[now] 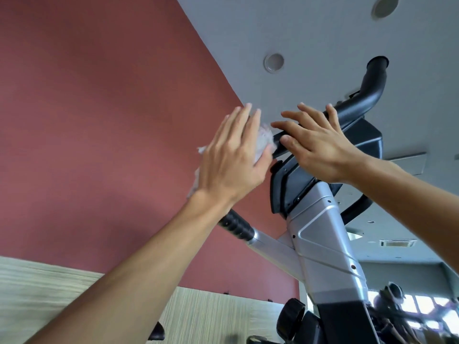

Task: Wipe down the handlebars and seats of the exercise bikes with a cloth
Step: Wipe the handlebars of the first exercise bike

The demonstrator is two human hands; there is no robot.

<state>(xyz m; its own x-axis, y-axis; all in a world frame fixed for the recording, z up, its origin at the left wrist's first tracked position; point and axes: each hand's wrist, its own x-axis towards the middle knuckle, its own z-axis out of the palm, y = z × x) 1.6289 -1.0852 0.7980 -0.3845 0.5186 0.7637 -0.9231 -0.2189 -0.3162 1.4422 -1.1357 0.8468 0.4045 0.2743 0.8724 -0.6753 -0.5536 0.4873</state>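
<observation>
Overhead, the left hand [231, 160] presses a white cloth [90, 142] with straight fingers against the end of the black handlebar [357, 105]. Right hand [315, 147] rests flat on that bar, fingers spread, just beside the console [295, 184]. Open ceiling [310, 33] lies beyond.

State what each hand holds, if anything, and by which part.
The left hand presses a white cloth under its palm and straight fingers against the handlebar end. The right hand holds nothing, resting open on the handlebar.
</observation>
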